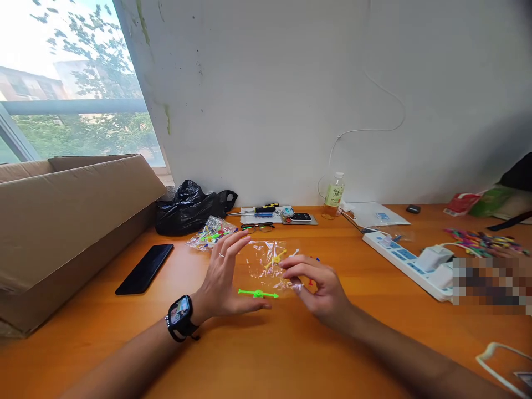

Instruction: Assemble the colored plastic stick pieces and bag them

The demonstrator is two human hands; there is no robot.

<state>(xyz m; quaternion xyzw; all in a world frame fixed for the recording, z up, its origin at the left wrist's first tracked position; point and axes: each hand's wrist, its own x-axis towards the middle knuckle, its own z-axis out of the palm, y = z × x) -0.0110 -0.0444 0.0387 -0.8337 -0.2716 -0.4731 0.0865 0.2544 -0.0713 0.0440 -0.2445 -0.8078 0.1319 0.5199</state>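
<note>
A clear plastic bag (pixel 266 256) lies in the middle of the desk with a yellow plastic piece (pixel 277 258) showing in or under it. My right hand (pixel 318 285) is curled at the bag's right edge, its thumb and fingers closed on the film. My left hand (pixel 226 280) is open, fingers raised and thumb stretched out on the near left side of the bag. Between the hands lies a bright green arrow-shaped plastic piece (pixel 258 294). A white piece (pixel 294 253) shows above my right fingers, and a red piece (pixel 311 281) is partly hidden behind that hand.
At left are a phone (pixel 144 269) and a cardboard box (pixel 78 221). Behind lie a black bag (pixel 191 210), a bag of coloured parts (pixel 211 233), glasses (pixel 257 227) and a bottle (pixel 333 197). A power strip (pixel 399 260) and coloured pieces (pixel 486 241) lie right, near another person's blurred hand.
</note>
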